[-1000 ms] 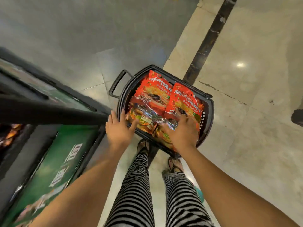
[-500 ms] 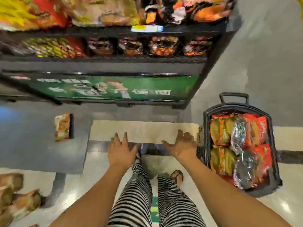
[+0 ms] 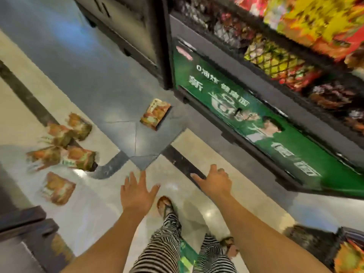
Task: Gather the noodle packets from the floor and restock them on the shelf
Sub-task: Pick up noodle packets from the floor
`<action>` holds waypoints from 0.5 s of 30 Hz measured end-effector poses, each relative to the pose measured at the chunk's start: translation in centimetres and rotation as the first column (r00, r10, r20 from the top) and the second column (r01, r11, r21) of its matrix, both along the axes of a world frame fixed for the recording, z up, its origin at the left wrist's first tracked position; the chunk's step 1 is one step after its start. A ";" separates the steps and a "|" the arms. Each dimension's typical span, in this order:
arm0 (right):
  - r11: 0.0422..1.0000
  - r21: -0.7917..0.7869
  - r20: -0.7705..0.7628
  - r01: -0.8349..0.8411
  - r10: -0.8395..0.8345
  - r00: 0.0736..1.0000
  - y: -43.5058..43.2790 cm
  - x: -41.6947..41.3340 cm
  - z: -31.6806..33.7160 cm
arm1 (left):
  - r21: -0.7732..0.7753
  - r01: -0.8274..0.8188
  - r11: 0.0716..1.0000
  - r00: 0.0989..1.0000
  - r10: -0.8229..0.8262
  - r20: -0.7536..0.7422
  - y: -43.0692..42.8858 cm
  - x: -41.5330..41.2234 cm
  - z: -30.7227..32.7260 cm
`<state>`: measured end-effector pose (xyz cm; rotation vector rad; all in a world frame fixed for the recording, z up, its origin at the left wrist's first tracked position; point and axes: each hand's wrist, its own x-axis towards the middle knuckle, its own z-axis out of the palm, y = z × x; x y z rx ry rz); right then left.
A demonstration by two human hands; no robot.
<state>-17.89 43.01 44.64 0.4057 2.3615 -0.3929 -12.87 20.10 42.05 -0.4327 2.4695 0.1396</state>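
Several orange-and-green noodle packets lie on the floor. One packet (image 3: pixel 155 114) rests alone on the grey tile close to the shelf base. A cluster of packets (image 3: pixel 65 146) is spread at the left, and another packet (image 3: pixel 58 188) lies below it. My left hand (image 3: pixel 137 192) hovers over the floor with fingers spread and holds nothing. My right hand (image 3: pixel 214 181) is beside it, fingers loosely bent and empty. The shelf (image 3: pixel 275 62) with stocked packets runs along the upper right. The view is blurred by motion.
A green banner (image 3: pixel 256 123) covers the shelf's base. The black basket (image 3: pixel 323 245) holding packets shows at the lower right corner. A dark fixture (image 3: pixel 23 229) stands at the lower left. My striped trouser legs and sandalled feet are below my hands.
My hands left the packets in the basket. The view swung left from the basket to the shelf base and the packets on the floor, and the basket slid to the lower right corner.
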 end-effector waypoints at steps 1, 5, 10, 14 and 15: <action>1.000 -0.013 0.005 -0.006 0.006 1.000 -2.3 -1.2 -0.2 | -0.007 -0.030 1.000 1.000 0.030 -0.007 -2.3 -0.5 -0.1; 0.998 -0.034 0.038 -0.057 0.059 0.998 -9.6 -5.6 -1.3 | -0.028 -0.139 0.990 0.990 0.139 -0.011 -9.8 -2.7 -0.6; 0.998 -0.023 0.087 -0.060 0.061 0.994 -14.9 -11.0 -3.5 | -0.031 -0.237 0.971 0.971 0.237 0.009 -15.6 -6.3 -2.2; 0.999 0.007 0.124 -0.047 0.046 0.991 -18.0 -16.6 -5.4 | -0.026 -0.315 0.949 0.948 0.316 0.045 -18.8 -9.8 -3.6; 1.000 0.009 0.139 -0.026 0.024 0.990 -18.8 -18.3 -6.1 | -0.028 -0.332 0.943 0.941 0.333 0.056 -19.6 -11.0 -4.1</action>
